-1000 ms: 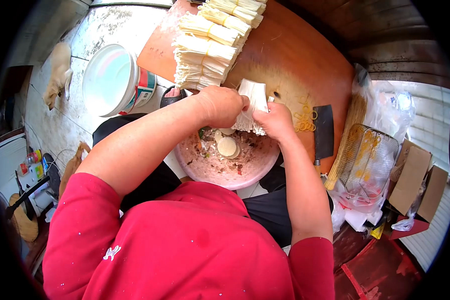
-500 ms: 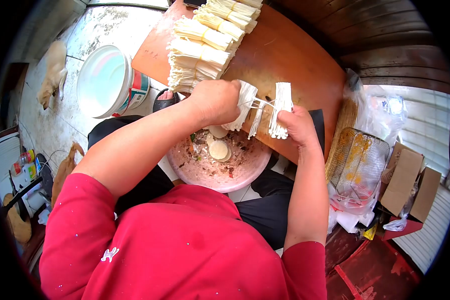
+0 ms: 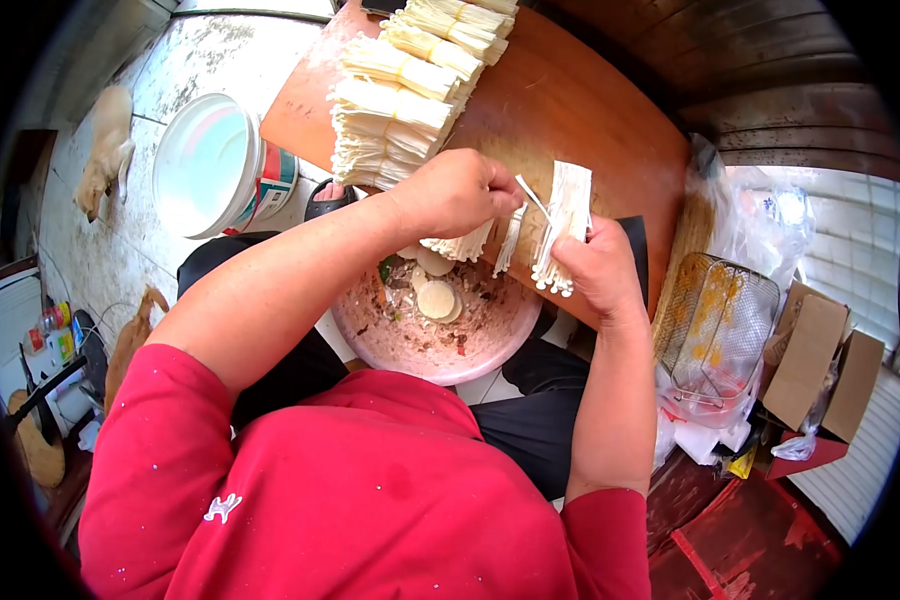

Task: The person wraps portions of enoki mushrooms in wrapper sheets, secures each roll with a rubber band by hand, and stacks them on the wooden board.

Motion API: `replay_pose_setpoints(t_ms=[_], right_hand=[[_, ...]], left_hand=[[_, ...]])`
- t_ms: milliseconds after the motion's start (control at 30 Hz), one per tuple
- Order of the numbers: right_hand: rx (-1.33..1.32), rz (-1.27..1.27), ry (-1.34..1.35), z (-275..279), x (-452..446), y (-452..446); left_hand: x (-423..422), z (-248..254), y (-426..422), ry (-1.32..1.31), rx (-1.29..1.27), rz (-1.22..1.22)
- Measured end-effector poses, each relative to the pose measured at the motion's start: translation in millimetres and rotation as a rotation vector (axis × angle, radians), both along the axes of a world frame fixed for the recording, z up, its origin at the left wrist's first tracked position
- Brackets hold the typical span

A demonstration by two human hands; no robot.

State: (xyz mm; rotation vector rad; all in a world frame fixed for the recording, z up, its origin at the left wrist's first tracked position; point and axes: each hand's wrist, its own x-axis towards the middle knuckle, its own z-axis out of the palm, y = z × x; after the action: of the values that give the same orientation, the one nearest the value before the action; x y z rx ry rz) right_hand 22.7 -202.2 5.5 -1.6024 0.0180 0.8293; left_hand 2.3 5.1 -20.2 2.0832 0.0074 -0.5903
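Observation:
My right hand [image 3: 600, 262] grips a small flat bunch of white enoki mushrooms [image 3: 568, 205], caps pointing down toward me. My left hand [image 3: 462, 192] is closed in a pinch beside it, at the end of a thin enoki strand [image 3: 533, 197] that slants across to the bunch. Below and between the hands, loose enoki clumps [image 3: 462, 245] lie at the board's near edge, partly hidden by my left hand. Several banded enoki bundles [image 3: 395, 105] are stacked at the far left of the orange-brown tabletop [image 3: 545, 110].
A pink basin [image 3: 490, 345] with scraps and round pale root ends [image 3: 436, 299] sits between my legs. To the left stand a white bucket [image 3: 202, 165] and a dog [image 3: 105, 150] on the floor. At right are a wire basket [image 3: 718, 320], plastic bags and a cardboard box [image 3: 805, 355].
My left hand has moved slightly up and right, off the loose clump. The strands that stretched between my hands are down to one slanting strand; the bunch in my right hand has tilted.

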Motion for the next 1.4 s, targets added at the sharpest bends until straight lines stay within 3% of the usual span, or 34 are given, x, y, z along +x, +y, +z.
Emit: replay_pose_setpoints(t_ms=[67,200,267,400,467,533,600,667,733,767,800,867,933,1033,1133,1167,1233,1333,1400], right_hand=[[-0.017,0.012,-0.041,-2,-1,-1],[0.009,0.028,-0.176,-9,-6,4],[-0.042,0.023,-0.197,-4,-10,12],[-0.330,0.109,-0.366,5,-15,32],[-0.558,0.249,-0.665,1,-18,38],[-0.527,0.215,-0.698,-8,-23,41],[-0.673,0.317,-0.661,-9,-24,45],[-0.664,0.273,-0.672,-10,-25,46],[-0.539,0.277,-0.775,-6,-22,44],[-0.499,0.269,-0.644,-1,-18,40],[-0.459,0.260,-0.509,7,-13,35],[-0.313,0.065,-0.390,8,-1,22],[-0.321,0.033,-0.331,3,11,13],[-0.144,0.170,-0.393,-29,6,25],[-0.230,0.400,-0.232,-42,-11,36],[-0.229,0.400,-0.231,-50,-14,36],[-0.441,0.527,-0.408,-60,-19,39],[-0.459,0.492,-0.426,-51,-23,38],[-0.431,0.448,-0.371,-40,-19,37]], left_hand=[[-2,2,-4,-0.045,-0.343,0.226],[-5,7,-11,-0.286,-0.268,0.200],[-9,14,-12,-0.205,-0.243,0.161],[-13,15,-16,-0.191,-0.250,0.116],[-15,17,-18,-0.140,-0.166,0.082],[-18,17,-21,-0.056,-0.203,0.083],[-20,6,-26,-0.270,-0.055,0.159],[-20,6,-24,-0.243,-0.027,0.181],[-14,9,-20,-0.280,-0.232,0.292],[-10,10,-14,-0.036,-0.280,0.283],[-8,8,-12,0.035,-0.368,0.355],[-7,-2,-5,0.055,-0.476,0.424],[-11,7,-1,0.042,-0.501,0.375],[-19,12,-4,-0.009,-0.531,0.296],[-22,10,-5,0.023,-0.591,0.282],[-20,7,-3,-0.113,-0.544,0.282],[-15,9,3,-0.099,-0.599,0.333],[-8,17,10,-0.110,-0.734,0.400],[-5,26,10,0.043,-0.935,0.415]])
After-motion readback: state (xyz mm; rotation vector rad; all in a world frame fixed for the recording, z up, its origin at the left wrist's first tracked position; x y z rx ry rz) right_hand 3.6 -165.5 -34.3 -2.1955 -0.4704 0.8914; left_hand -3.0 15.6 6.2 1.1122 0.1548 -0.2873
